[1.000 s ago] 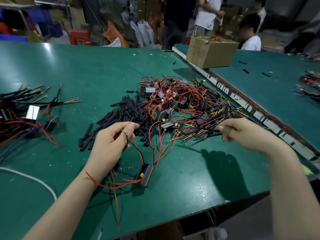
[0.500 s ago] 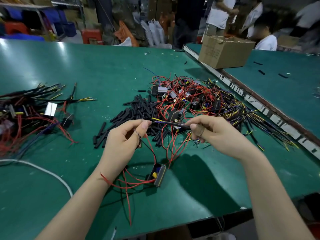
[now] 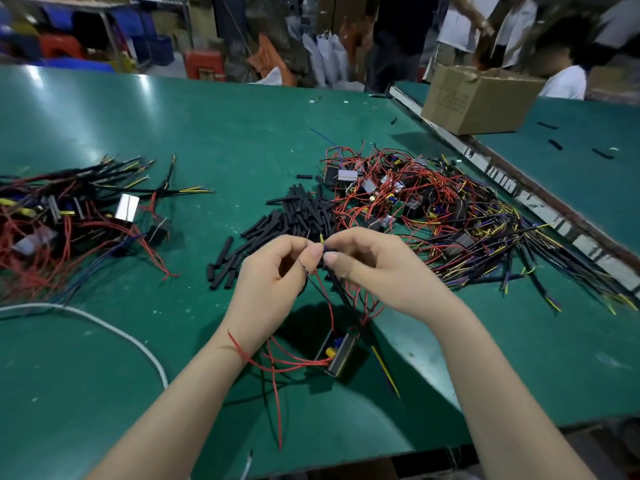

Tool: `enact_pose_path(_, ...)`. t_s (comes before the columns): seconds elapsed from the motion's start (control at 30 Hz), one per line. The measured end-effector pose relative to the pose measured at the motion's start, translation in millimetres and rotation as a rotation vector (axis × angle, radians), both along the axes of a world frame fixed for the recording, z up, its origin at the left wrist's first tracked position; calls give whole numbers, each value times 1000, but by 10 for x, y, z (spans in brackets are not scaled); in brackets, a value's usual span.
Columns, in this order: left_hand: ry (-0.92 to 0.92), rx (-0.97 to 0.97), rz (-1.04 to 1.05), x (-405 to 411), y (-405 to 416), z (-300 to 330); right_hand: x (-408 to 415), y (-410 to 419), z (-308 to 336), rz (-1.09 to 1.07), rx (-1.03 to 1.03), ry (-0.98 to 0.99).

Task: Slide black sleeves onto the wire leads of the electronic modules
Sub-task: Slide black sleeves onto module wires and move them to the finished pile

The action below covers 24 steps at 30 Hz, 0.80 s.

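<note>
My left hand (image 3: pixel 273 282) pinches thin wire leads (image 3: pixel 306 271) of a small module (image 3: pixel 337 355) that hangs just above the green table with red wires trailing from it. My right hand (image 3: pixel 377 271) grips a black-jacketed wire (image 3: pixel 341 292) with yellow and blue tips, its end held against my left fingertips. Behind my hands lies a heap of loose black sleeves (image 3: pixel 294 220). A tangle of modules with red wires (image 3: pixel 388 192) sits beyond them, and a pile of black, yellow-tipped wires (image 3: pixel 502 247) spreads to the right.
A second pile of modules with sleeved leads (image 3: pixel 69 216) lies at the left. A white cable (image 3: pixel 114 330) curves across the near left. A cardboard box (image 3: pixel 478 98) stands on the adjoining table (image 3: pixel 588 188) at the back right. People stand beyond the tables.
My right hand pulled a black-jacketed wire out of the right pile and brought it across to my left fingertips. The module lifted a little and the view shifted.
</note>
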State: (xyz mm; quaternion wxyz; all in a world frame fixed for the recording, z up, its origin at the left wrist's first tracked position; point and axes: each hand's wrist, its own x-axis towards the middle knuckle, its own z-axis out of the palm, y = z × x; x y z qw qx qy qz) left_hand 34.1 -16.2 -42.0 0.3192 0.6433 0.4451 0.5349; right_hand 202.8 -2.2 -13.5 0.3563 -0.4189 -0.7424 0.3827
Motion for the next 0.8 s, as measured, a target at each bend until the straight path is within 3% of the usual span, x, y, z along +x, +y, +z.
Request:
enact_pose_path(0.27,57,35,35,-12,24,-35,-92,-19,-193,-135,-116,374)
enact_pose_path(0.43,88,50,44,-3,7,-30,-115,-44,-273,-176,-56,385)
enact_pose_path(0.6,110,94,65,-1,-18,-28,-90,-7,-334,-386,222,126)
enact_pose_path(0.8,94,78,81,7,-6,-18,-102,-66,-309,-246,72,287)
